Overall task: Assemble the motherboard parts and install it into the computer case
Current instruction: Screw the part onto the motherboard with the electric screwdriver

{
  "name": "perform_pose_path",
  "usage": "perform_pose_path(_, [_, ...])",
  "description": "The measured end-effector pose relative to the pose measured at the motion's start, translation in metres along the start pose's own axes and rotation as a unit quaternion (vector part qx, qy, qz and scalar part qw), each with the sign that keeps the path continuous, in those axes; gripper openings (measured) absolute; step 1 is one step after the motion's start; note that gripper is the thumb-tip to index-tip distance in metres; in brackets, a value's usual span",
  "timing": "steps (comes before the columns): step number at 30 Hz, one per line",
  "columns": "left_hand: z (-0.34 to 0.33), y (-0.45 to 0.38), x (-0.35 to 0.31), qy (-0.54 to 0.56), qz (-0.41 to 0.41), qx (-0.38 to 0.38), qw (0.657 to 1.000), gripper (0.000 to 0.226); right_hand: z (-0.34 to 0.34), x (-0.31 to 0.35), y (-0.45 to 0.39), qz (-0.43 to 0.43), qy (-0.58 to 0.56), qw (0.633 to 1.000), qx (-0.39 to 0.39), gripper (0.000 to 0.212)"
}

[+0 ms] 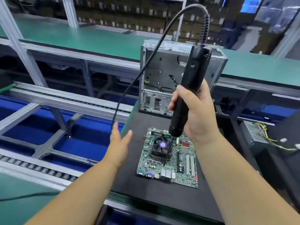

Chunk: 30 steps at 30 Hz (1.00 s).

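While fastening the cooler (160, 147) on the motherboard (168, 161), lying flat on the black mat (162, 190) of the table (24, 197), nearest the viewer. Right hand (197, 114) clamped round the barrel of a black electric screwdriver (186, 88), held upright, bit (167, 155) reaching down just beside the cooler's right edge; whether the tip is seated in a screw cannot be told. Left hand (119, 142) apart from everything, fingers straight, hovering left of the board above the mat's edge, holding nothing.

Advisable: tool kept square to the board, bit centred in the screw head before triggering, light pressure only, free hand brought in to steady the cooler; a slip would likely score the nearby components.

Beyond the board, computer case (178, 75) standing open-sided on the mat, well apart, awaiting the assembly. Screwdriver cable (138, 75) looping down in front of the case, past the left hand, liable to drag or snag. Further right, a power supply (254, 133) with yellow wires. Left, roller conveyor (40, 168) and blue bins (78, 146); behind, green belt (90, 39) and shelving.
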<state>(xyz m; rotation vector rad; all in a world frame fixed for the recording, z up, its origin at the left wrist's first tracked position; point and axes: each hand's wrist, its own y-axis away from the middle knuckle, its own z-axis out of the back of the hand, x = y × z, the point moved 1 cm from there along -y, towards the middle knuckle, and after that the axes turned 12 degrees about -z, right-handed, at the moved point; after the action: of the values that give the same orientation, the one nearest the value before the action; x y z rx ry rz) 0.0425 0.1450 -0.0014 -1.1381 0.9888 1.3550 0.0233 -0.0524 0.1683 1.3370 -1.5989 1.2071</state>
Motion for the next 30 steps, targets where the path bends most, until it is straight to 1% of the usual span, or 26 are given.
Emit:
perform_pose_path(1, [0.004,-0.006,0.003,-0.045,0.003,-0.055,0.997,0.076,-0.005,-0.003,-0.002,0.01,0.014,1.0,-0.006,0.021])
perform_pose_path(3, [0.007,-0.019,0.008,-0.157,0.017,-0.159,0.975,0.084,-0.014,-0.009,-0.006,0.028,0.06,0.998,-0.018,0.024])
perform_pose_path(4, [0.007,-0.025,0.013,-0.2,0.029,-0.189,0.961,0.086,-0.019,-0.012,-0.007,0.031,0.077,0.996,-0.025,0.027])
perform_pose_path(5, [0.006,-0.031,0.018,-0.229,0.039,-0.196,0.953,0.084,-0.024,-0.014,-0.009,0.033,0.084,0.995,-0.032,0.029])
perform_pose_path(6, [0.005,-0.037,0.025,-0.242,0.04,-0.177,0.953,0.078,-0.029,-0.016,-0.01,0.034,0.078,0.996,-0.039,0.031])
perform_pose_path(7, [0.002,-0.043,0.034,-0.238,0.027,-0.136,0.961,0.066,-0.034,-0.018,-0.011,0.036,0.064,0.996,-0.048,0.034])
perform_pose_path(8, [-0.003,-0.048,0.041,-0.212,0.001,-0.073,0.974,0.051,-0.038,-0.02,-0.013,0.037,0.043,0.997,-0.058,0.037])
perform_pose_path(9, [-0.009,-0.049,0.048,-0.19,-0.031,0.006,0.981,0.039,-0.041,-0.021,-0.014,0.037,0.022,0.997,-0.07,0.039])
perform_pose_path(10, [-0.015,-0.048,0.054,-0.189,-0.073,0.079,0.976,0.031,-0.042,-0.023,-0.015,0.036,0.007,0.996,-0.084,0.039])
perform_pose_path(11, [-0.021,-0.045,0.059,-0.207,-0.115,0.135,0.962,0.028,-0.043,-0.024,-0.017,0.036,0.001,0.994,-0.099,0.04])
perform_pose_path(12, [-0.027,-0.044,0.063,-0.229,-0.146,0.172,0.947,0.026,-0.043,-0.026,-0.019,0.036,0.0,0.993,-0.112,0.04])
perform_pose_path(14, [-0.037,-0.043,0.071,-0.237,-0.165,0.215,0.933,0.026,-0.042,-0.03,-0.022,0.038,0.01,0.99,-0.134,0.036])
perform_pose_path(17, [-0.047,-0.045,0.08,-0.195,-0.148,0.244,0.938,0.023,-0.041,-0.037,-0.026,0.041,0.019,0.989,-0.143,0.03])
perform_pose_path(20, [-0.051,-0.046,0.082,-0.145,-0.146,0.238,0.949,0.02,-0.039,-0.043,-0.03,0.049,0.013,0.99,-0.132,0.028])
perform_pose_path(23, [-0.052,-0.048,0.084,-0.129,-0.166,0.216,0.953,0.033,-0.038,-0.048,-0.034,0.049,0.008,0.991,-0.121,0.025])
perform_pose_path(25, [-0.054,-0.051,0.086,-0.108,-0.168,0.217,0.956,0.036,-0.037,-0.052,-0.036,0.042,0.014,0.992,-0.122,0.023])
perform_pose_path(27, [-0.057,-0.052,0.089,-0.077,-0.16,0.227,0.958,0.033,-0.035,-0.056,-0.038,0.038,0.023,0.991,-0.127,0.022])
perform_pose_path(30, [-0.061,-0.054,0.091,-0.069,-0.164,0.241,0.954,0.026,-0.032,-0.058,-0.039,0.039,0.027,0.99,-0.132,0.023])
